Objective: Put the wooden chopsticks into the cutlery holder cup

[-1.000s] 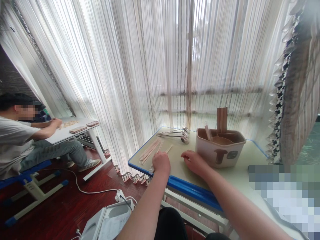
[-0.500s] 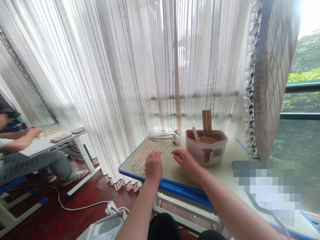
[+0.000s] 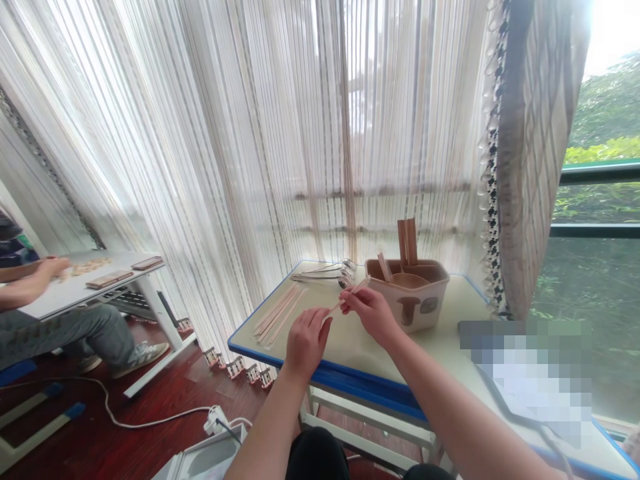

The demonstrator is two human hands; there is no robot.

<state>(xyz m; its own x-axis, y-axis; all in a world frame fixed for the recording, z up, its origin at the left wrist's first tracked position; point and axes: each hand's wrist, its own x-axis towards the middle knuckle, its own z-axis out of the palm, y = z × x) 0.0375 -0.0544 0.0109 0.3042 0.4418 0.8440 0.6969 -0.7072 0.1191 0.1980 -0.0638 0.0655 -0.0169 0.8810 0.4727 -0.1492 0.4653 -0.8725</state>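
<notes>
Both my hands are raised over the near part of the table, pinching one pale chopstick (image 3: 335, 309) between them. It slants up to the right, and a clear, shiny end shows beyond my right fingers. My left hand (image 3: 306, 339) is closed around its lower end, my right hand (image 3: 367, 310) around its upper part. Left of my hands lies a loose spread of similar pale chopsticks (image 3: 283, 313). Behind them several metal spoons (image 3: 325, 272) lie with their bowls to the right. A brown and white divided caddy (image 3: 420, 307) stands just beyond my right hand.
Brown flat sticks (image 3: 407, 241) and a clear-wrapped bundle (image 3: 384, 265) stand up in the caddy. A blue-edged table (image 3: 350, 347) carries everything. On the left, a co-worker's hands (image 3: 53, 267) work at another table (image 3: 125, 263). A power strip (image 3: 216, 420) and cable lie below.
My right hand has moved left and up to take hold of the chopstick, where its fingers were apart before. My left hand still holds the lower end. The view has shifted slightly.
</notes>
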